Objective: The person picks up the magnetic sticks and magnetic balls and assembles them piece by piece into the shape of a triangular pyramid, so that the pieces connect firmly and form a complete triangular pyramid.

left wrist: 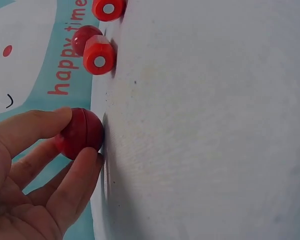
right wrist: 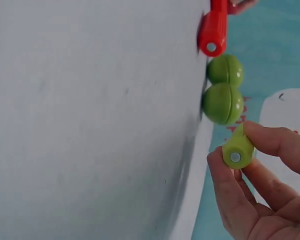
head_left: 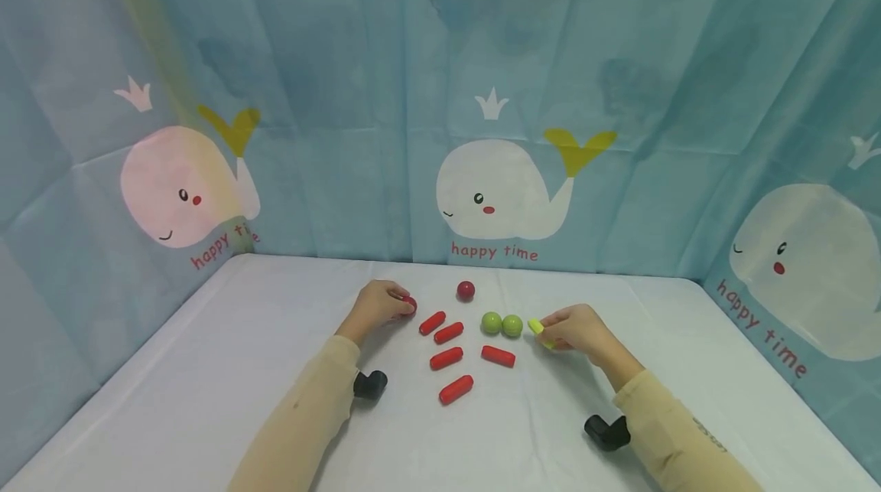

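Note:
My left hand (head_left: 377,307) pinches a red ball (left wrist: 85,135) between thumb and fingers, low at the white tabletop. On the other side my right hand (head_left: 577,330) holds a yellow-green rod (right wrist: 238,149) with a round metal disc in its end. Two green balls (head_left: 502,324) lie side by side just left of the right hand. Another red ball (head_left: 466,291) sits farther back, between the two hands. Nearest to the left hand lies a red rod (head_left: 432,323), and a second red rod (head_left: 449,333) is close beside it.
Nearer to me on the white table (head_left: 206,400) are more red rods, one at centre (head_left: 446,358), one at front (head_left: 456,389) and one to the right (head_left: 499,356). A blue whale-print curtain (head_left: 344,171) stands behind the table. Black wrist mounts stick out from both sleeves.

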The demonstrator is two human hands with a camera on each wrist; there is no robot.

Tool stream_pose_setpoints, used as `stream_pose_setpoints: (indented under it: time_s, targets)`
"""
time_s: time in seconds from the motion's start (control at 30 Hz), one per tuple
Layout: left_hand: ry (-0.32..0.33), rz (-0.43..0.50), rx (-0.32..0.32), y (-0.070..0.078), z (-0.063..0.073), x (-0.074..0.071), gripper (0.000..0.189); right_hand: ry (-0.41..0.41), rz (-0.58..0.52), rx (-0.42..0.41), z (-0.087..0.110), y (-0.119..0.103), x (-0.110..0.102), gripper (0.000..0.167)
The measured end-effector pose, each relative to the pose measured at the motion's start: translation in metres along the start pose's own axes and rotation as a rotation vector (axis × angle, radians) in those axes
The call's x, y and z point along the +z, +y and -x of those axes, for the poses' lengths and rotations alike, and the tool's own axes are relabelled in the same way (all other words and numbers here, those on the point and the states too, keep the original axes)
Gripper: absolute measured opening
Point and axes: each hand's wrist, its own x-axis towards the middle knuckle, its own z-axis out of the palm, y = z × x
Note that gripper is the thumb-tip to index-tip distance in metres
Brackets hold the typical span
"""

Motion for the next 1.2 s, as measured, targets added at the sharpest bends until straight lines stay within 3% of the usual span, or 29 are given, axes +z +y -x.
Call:
stream_pose_setpoints:
  time_s: [0.23, 0.97, 1.2]
  targets:
    - [-0.010, -0.001, -0.006, 0.000, 0.003, 0.001, 0.030, 0.003, -0.016, -0.057, 0.004, -0.008, 0.008, 0.034]
    - [0.018, 0.064, -0.058, -0.009, 0.007, 0.001, 0.040, -0.001, -0.054, -0.076, 0.002, -0.025, 0.033, 0.026]
    - [0.015, 0.082, -0.046, -0.014, 0.005, 0.001, 0.041, -0.005, -0.049, -0.087, 0.002, -0.030, 0.038, 0.026]
